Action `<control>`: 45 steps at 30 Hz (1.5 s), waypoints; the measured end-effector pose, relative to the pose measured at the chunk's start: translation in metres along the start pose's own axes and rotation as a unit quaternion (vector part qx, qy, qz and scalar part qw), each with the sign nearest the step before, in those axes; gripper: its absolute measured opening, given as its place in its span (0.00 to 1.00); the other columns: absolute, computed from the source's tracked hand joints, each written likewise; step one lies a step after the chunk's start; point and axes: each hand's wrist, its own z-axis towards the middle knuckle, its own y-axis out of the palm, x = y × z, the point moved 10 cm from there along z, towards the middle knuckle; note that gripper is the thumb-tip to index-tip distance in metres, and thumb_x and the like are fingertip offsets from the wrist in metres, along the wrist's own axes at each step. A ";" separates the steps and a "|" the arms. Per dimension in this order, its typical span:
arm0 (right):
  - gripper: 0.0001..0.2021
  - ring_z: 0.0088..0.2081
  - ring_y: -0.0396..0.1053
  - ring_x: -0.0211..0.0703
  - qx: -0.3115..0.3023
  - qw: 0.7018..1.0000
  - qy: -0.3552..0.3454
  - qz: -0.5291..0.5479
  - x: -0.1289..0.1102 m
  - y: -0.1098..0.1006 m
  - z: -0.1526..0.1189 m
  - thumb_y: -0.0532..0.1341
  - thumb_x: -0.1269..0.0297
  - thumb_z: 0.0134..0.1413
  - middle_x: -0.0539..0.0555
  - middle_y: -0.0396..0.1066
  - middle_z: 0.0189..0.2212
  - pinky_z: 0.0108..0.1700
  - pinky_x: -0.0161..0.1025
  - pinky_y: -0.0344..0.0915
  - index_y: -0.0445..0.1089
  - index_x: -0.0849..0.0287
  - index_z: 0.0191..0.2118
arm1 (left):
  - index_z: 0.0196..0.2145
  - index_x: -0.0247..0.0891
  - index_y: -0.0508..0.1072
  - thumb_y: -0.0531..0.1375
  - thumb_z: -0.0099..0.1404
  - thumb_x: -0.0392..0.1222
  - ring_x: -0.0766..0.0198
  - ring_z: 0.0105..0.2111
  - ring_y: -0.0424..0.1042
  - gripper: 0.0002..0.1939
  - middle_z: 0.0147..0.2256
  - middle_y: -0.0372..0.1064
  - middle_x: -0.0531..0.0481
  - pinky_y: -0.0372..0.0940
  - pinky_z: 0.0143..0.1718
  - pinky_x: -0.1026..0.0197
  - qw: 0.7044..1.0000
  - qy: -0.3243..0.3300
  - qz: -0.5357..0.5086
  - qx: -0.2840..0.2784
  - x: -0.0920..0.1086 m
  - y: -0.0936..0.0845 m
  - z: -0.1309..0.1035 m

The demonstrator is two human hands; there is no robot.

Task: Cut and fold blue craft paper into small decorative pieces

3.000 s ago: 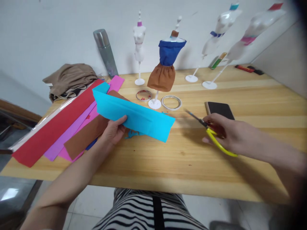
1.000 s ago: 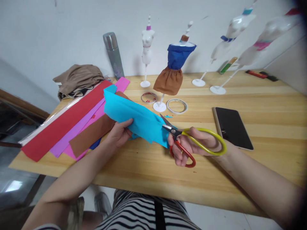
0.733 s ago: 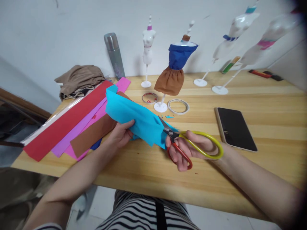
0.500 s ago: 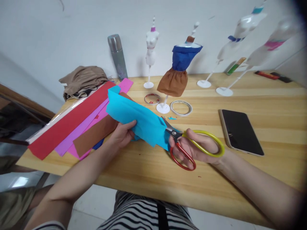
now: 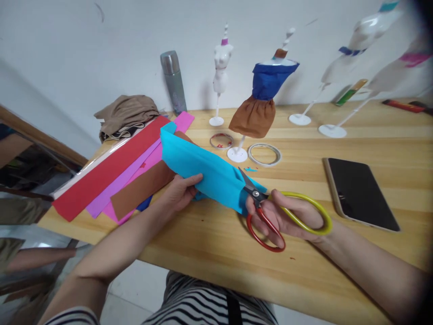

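Note:
A sheet of bright turquoise crepe paper [image 5: 203, 164] slants down to the right above the table. My left hand [image 5: 182, 192] pinches its lower edge, thumb on top and fingers underneath. In my right hand [image 5: 280, 214] are scissors [image 5: 256, 194] with one yellow and one red handle loop. Their dark blades are parted at the paper's right end, one of them lying over it. Small turquoise scraps [image 5: 250, 169] lie just beyond the blade tips. A dress form [image 5: 267, 81] in a blue top and brown skirt stands behind the paper.
Red, purple, pink and brown paper strips [image 5: 111, 169] lie at left beside a brown cloth [image 5: 126, 113]. A flask [image 5: 174, 83] and a white dress form [image 5: 221, 67] stand behind. Tape rolls [image 5: 264, 155] lie mid-table. A dark-screened phone [image 5: 361, 192] is at right.
The view has turned slightly left, so everything sits further right in the picture. Both hands keep their hold on the turquoise paper and the scissors.

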 end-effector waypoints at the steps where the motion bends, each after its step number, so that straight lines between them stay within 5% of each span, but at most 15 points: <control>1: 0.29 0.20 0.77 0.40 0.003 1.000 -0.004 0.000 0.000 0.000 0.000 0.66 0.35 0.66 0.56 0.81 0.31 0.26 0.32 0.68 0.76 0.60 0.49 | 0.65 0.36 0.75 0.80 0.52 0.31 0.44 0.53 0.84 0.43 0.49 0.86 0.40 0.79 0.55 0.48 1.000 0.001 0.001 -0.002 0.000 0.000 0.000; 5: 0.29 0.23 0.79 0.42 0.012 1.000 -0.008 -0.005 0.000 -0.001 -0.004 0.66 0.35 0.65 0.57 0.81 0.31 0.29 0.34 0.71 0.76 0.62 0.49 | 0.65 0.36 0.75 0.79 0.54 0.30 0.41 0.56 0.82 0.42 0.52 0.85 0.37 0.78 0.58 0.44 1.000 -0.005 0.016 -0.018 0.002 0.005 -0.005; 12: 0.28 0.22 0.78 0.41 -0.004 1.000 -0.022 -0.016 -0.003 0.001 -0.007 0.65 0.36 0.68 0.56 0.82 0.32 0.26 0.35 0.67 0.76 0.61 0.49 | 0.52 0.34 0.80 0.79 0.54 0.34 0.47 0.39 0.85 0.28 0.43 0.86 0.40 0.81 0.37 0.51 0.998 -0.037 0.052 -0.013 0.005 0.004 -0.011; 18: 0.29 0.21 0.76 0.42 -0.021 0.998 -0.040 -0.050 -0.006 0.007 -0.005 0.62 0.35 0.69 0.55 0.80 0.28 0.23 0.36 0.64 0.77 0.61 0.48 | 0.47 0.33 0.80 0.77 0.56 0.32 0.51 0.37 0.84 0.21 0.42 0.86 0.43 0.82 0.36 0.52 0.998 -0.015 0.067 0.005 0.013 0.002 -0.011; 24: 0.30 0.18 0.72 0.42 -0.001 0.998 -0.034 -0.061 -0.007 0.007 -0.004 0.64 0.32 0.66 0.55 0.82 0.29 0.21 0.38 0.60 0.77 0.59 0.48 | 0.39 0.33 0.79 0.84 0.45 0.41 0.67 0.20 0.71 0.27 0.29 0.79 0.50 0.62 0.16 0.68 0.996 -0.018 0.083 -0.037 0.010 0.010 -0.011; 30: 0.30 0.21 0.73 0.45 -0.005 0.995 -0.040 -0.087 -0.005 0.003 -0.005 0.61 0.31 0.67 0.54 0.80 0.27 0.24 0.39 0.62 0.75 0.58 0.49 | 0.39 0.33 0.78 0.86 0.42 0.44 0.76 0.18 0.62 0.30 0.28 0.76 0.53 0.53 0.15 0.71 0.996 -0.024 0.069 -0.048 0.007 0.017 -0.018; 34: 0.30 0.19 0.71 0.40 0.013 0.997 -0.031 -0.075 -0.002 -0.006 -0.008 0.61 0.31 0.67 0.55 0.81 0.31 0.25 0.38 0.63 0.73 0.58 0.49 | 0.38 0.34 0.78 0.81 0.54 0.40 0.77 0.18 0.59 0.20 0.28 0.76 0.55 0.52 0.16 0.71 0.996 -0.019 0.074 -0.043 0.007 0.017 -0.019; 45: 0.33 0.20 0.70 0.36 0.004 0.997 -0.056 -0.052 -0.009 -0.003 -0.008 0.64 0.33 0.66 0.55 0.78 0.31 0.24 0.34 0.63 0.76 0.63 0.53 | 0.40 0.33 0.78 0.76 0.60 0.28 0.74 0.19 0.70 0.14 0.32 0.80 0.50 0.62 0.14 0.73 0.997 -0.055 0.052 -0.008 0.003 0.010 -0.014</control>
